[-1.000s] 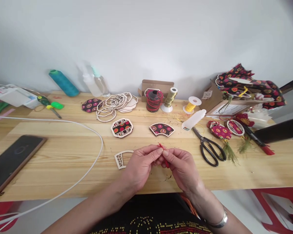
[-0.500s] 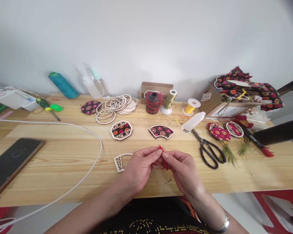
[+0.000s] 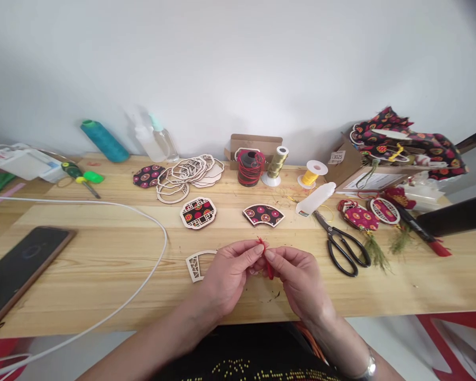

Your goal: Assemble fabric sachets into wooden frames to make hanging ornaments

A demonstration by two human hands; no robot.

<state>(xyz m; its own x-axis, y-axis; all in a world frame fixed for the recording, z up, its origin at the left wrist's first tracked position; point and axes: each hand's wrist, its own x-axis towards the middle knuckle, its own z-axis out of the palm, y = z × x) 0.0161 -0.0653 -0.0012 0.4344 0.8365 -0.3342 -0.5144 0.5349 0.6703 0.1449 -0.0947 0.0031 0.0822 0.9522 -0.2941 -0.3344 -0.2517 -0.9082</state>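
Observation:
My left hand (image 3: pixel 228 272) and my right hand (image 3: pixel 299 278) meet over the front of the wooden table (image 3: pixel 103 264). Both pinch a short piece of red cord (image 3: pixel 265 254) between thumb and fingertips, and its looped end pokes up between them. A pale wooden fan-shaped frame (image 3: pixel 197 263) lies just left of my left hand. A fan-shaped piece covered in dark patterned fabric (image 3: pixel 263 214) lies beyond my hands.
Black scissors (image 3: pixel 341 241) lie to the right, beside a white glue bottle (image 3: pixel 315 198) and finished tasselled ornaments (image 3: pixel 359 217). Spools of red (image 3: pixel 249 166), gold (image 3: pixel 276 161) and yellow (image 3: pixel 311 172) thread stand at the back. A phone (image 3: pixel 21 264) and white cable (image 3: pixel 143 211) lie left.
My hands stay pinched on the red cord with only small finger movements. The view shifted slightly.

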